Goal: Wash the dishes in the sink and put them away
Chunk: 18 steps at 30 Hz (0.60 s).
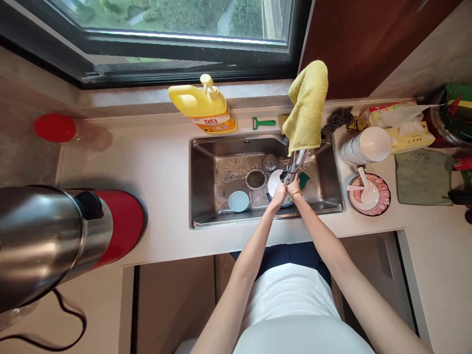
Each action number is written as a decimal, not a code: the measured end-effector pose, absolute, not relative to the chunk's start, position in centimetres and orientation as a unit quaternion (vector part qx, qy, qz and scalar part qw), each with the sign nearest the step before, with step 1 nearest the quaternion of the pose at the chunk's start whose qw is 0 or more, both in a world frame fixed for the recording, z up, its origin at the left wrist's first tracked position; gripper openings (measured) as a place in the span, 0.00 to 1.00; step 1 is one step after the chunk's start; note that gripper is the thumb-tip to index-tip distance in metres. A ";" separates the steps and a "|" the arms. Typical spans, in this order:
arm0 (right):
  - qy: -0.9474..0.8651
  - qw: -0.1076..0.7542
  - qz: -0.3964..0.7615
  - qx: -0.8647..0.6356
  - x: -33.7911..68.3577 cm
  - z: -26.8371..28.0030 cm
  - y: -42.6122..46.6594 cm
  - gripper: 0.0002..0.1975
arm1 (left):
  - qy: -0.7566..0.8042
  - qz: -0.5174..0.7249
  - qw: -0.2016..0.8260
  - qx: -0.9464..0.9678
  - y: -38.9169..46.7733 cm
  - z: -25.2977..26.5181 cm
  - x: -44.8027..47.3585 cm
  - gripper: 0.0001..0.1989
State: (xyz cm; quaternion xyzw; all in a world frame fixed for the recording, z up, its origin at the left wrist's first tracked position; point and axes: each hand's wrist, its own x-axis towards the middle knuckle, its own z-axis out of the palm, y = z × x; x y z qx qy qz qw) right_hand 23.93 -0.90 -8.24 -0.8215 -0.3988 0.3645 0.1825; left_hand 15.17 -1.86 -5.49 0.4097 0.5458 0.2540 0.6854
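Observation:
Both my hands are together in the sink, just below the tap spout (292, 169). My left hand (279, 194) is closed on the lower right edge of a white dish (274, 182). Right beside it, my right hand (294, 186) has its fingers bunched close to the spout; what they grip is hidden. A green cloth or scouring pad (304, 180) lies just right of that hand. Under my wrists, a dark-rimmed dish (286, 203) shows only in part. A light blue dish (239, 201) rests on the sink floor to the left.
A yellow cloth (308, 108) drapes over the tap. Behind the steel sink (202, 182) stand a yellow detergent bottle (210, 110) and a green peeler (264, 123). To the right are stacked bowls (374, 144) and a plate with spoons (384, 199). A large steel-and-red appliance (120, 226) stands left.

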 end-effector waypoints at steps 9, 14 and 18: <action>-0.328 0.342 0.449 -0.757 22.7 -7.9 -0.9 0.15 | 0.489 0.152 0.645 0.568 -1.5 -6.0 11.2 0.02; -0.399 0.308 0.368 -0.781 22.1 -6.6 -2.1 0.17 | 0.516 0.262 0.665 0.473 -1.4 -6.1 12.0 0.09; -0.563 0.277 0.340 -0.701 22.8 -6.0 -4.2 0.18 | 0.480 0.283 0.730 0.397 -0.9 -5.8 12.2 0.09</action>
